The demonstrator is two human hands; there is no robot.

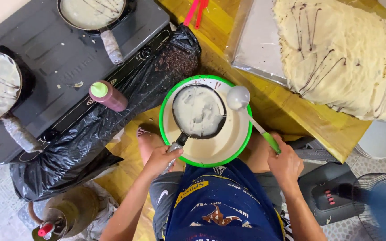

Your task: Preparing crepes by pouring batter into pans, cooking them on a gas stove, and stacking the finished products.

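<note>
Left hand (161,157) is gripping the handle of a small black pan (199,111), fingers wrapped tight, holding it batter-coated over the green-rimmed bowl (242,138) of batter. Right hand (285,163) is closed around a green-handled ladle (238,98), hovering over the bowl's far edge. A brown squeeze bottle (108,95) is sitting on the stove (63,62) nearby.

We see bright, even daylight, shadows soft and short. Pale glare sits on the plastic sheet (255,40) top right. The fan (380,205) at the lower right corner blurs, and the wide lens bends the stove (59,67) at the left edge.
</note>
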